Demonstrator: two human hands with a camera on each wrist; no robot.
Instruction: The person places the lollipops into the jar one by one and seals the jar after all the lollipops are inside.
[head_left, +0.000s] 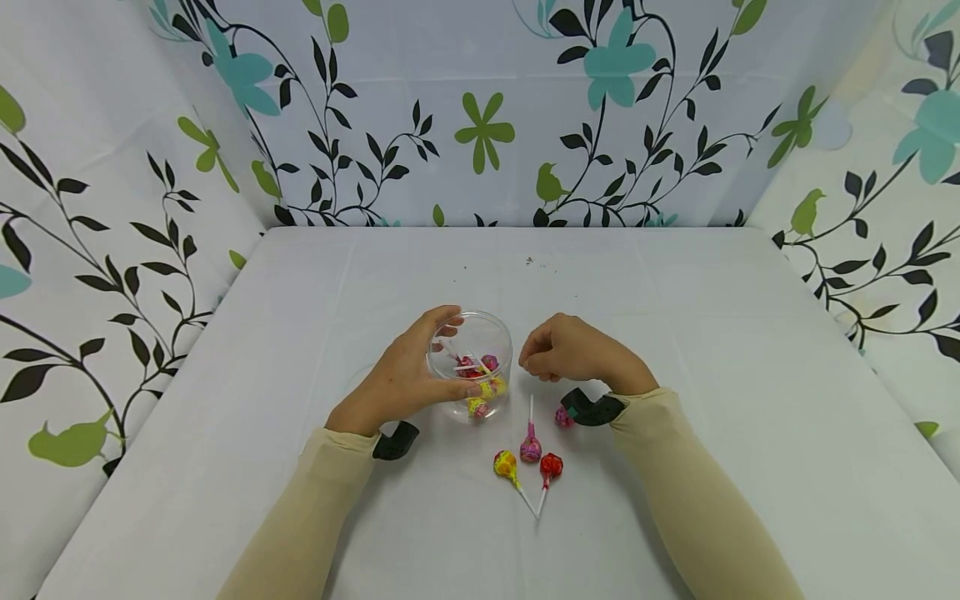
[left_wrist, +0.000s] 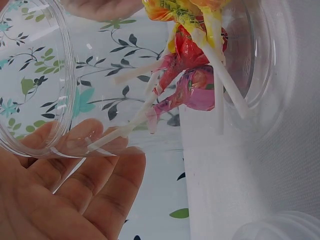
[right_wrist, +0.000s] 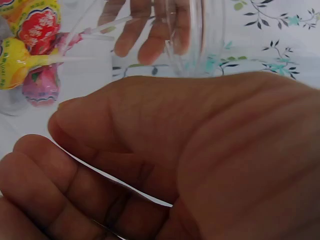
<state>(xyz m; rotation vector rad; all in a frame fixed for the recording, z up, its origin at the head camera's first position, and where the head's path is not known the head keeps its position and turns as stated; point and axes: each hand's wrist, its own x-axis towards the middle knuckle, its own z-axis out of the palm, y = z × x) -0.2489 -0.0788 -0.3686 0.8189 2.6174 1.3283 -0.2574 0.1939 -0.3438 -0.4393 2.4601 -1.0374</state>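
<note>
My left hand grips a clear plastic jar, its thumb on the near side and fingers around the far side. Inside lie several wrapped lollipops, among them a yellow one, a red one and a pink one. Just right of the jar, my right hand hovers with loosely curled fingers; nothing shows between thumb and fingertips. On the table below it are a pink lollipop, a yellow lollipop, a red lollipop and a purple lollipop, partly hidden by the right wrist band.
A clear, ridged round plastic piece rests on the table near the left hand. The white table is bounded at the back and sides by leaf-patterned curtains. Dark bands sit at both wrists.
</note>
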